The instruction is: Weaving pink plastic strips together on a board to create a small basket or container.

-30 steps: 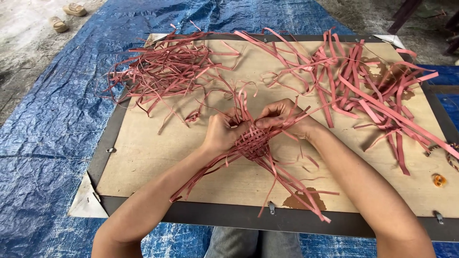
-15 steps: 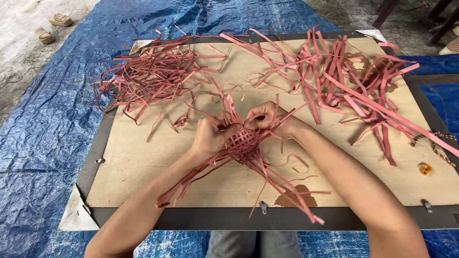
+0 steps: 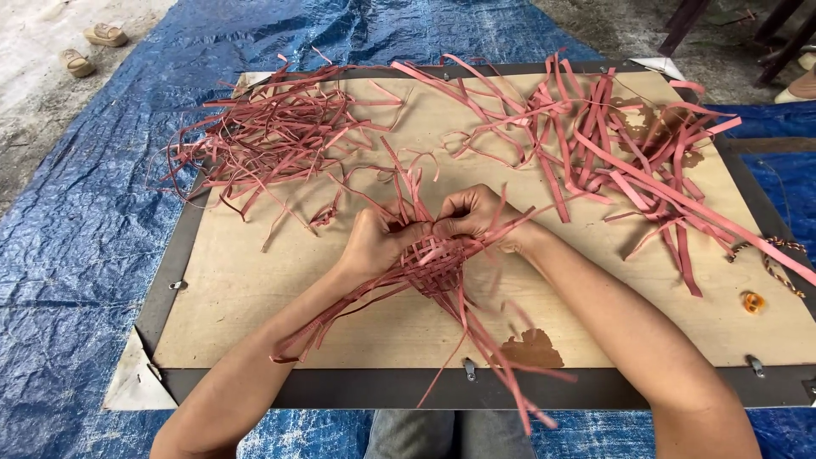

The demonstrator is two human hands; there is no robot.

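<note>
At the middle of the pale plywood board [image 3: 255, 297], just above its surface: small woven cup of flat pink strips [image 3: 435, 262], gripped from both sides. Left hand [image 3: 378, 242] curled tight round the near-left rim, fingers closed on the weave. Right hand [image 3: 472, 212] bunched at the top rim, fingertips pinched narrow on the strip ends there; which single strip, impossible to tell. Long unwoven pink tails [image 3: 501, 357] fanning down towards the near edge of the board, past a small metal clip [image 3: 469, 368].

Judged from this grip, a matter of tightening the weave at the rim. Keep the left hand firm so that the crossings already made cannot slide open. Pull each strip flat, not twisted, and snug it against its neighbour before letting go. Pull along the strip rather than across it, or risk a kink or a split. Keep the hanging tails apart, so that none gets caught under the working strip.

Farther back on the board, well apart from the hands: tangled heap of thin pink strips [image 3: 272, 136] at left, heap of wider pink strips [image 3: 629, 144] at right. Under the board, crumpled blue plastic tarpaulin [image 3: 76, 212].
</note>
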